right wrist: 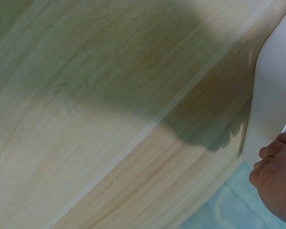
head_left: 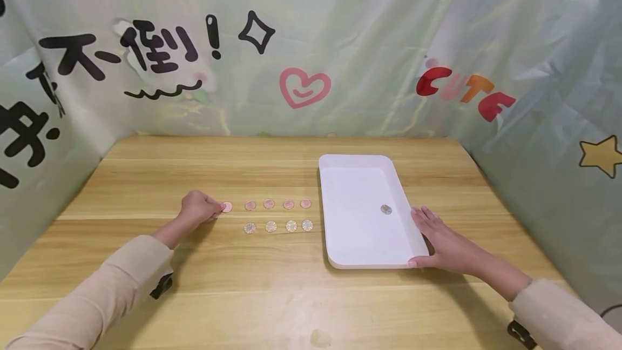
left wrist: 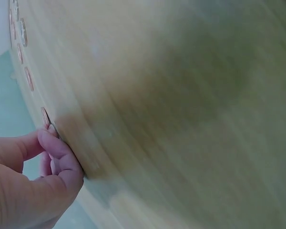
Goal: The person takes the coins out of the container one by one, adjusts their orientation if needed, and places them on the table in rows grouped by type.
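Observation:
My left hand [head_left: 198, 207] pinches a pinkish copper coin [head_left: 227, 207] by its edge, at the left end of a row. In the left wrist view, the held coin [left wrist: 45, 116] stands tilted at the tips of thumb and forefinger, close to the tabletop. Several more copper coins [head_left: 269, 204] continue that row to the right. Nearer me lies a row of several silver coins [head_left: 270, 226]. A white tray [head_left: 350, 255] has a single silver coin [head_left: 386, 209] inside. My right hand [head_left: 447, 244] rests against the tray's right side and near corner, fingers extended.
The wooden table [head_left: 233, 296] spreads around the coins and tray. A printed cloth [head_left: 369, 31] with lettering, a heart and a star hangs behind it and along both sides.

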Motion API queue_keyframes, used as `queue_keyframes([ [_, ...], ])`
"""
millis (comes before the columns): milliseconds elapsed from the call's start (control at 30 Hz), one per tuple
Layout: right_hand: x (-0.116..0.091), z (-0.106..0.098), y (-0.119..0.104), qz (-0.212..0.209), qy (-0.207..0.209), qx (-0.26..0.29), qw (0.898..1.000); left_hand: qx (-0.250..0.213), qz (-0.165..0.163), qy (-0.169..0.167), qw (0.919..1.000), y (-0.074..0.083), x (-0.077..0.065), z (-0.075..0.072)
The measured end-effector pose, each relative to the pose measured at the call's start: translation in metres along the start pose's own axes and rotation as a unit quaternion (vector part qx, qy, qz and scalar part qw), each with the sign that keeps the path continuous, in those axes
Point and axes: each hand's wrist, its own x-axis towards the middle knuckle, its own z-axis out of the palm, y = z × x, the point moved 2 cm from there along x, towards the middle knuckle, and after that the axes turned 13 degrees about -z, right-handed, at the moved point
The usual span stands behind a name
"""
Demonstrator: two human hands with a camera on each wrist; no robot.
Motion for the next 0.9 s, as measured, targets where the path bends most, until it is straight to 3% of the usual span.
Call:
queue_keyframes([
  [233,-0.002,0.000,0.000,0.004,0.005,0.009,1.000,0.027,0.026,0.012,0.9992,0.003,-0.002,0.001],
  [400,-0.003,-0.001,-0.001,0.007,0.006,0.012,1.000,0.065,0.071,0.044,0.9944,0.007,-0.007,-0.001],
  [467,-0.002,-0.001,-0.001,0.006,0.005,0.014,1.000,0.065,0.104,0.067,0.9902,0.011,-0.009,-0.001],
  [667,0.000,-0.002,-0.002,0.004,0.000,0.012,1.000,0.002,0.201,0.100,0.9745,0.032,-0.018,0.008],
  [900,-0.001,-0.001,-0.001,0.006,-0.001,0.021,1.000,-0.069,0.257,0.053,0.9624,0.069,-0.035,0.041],
])
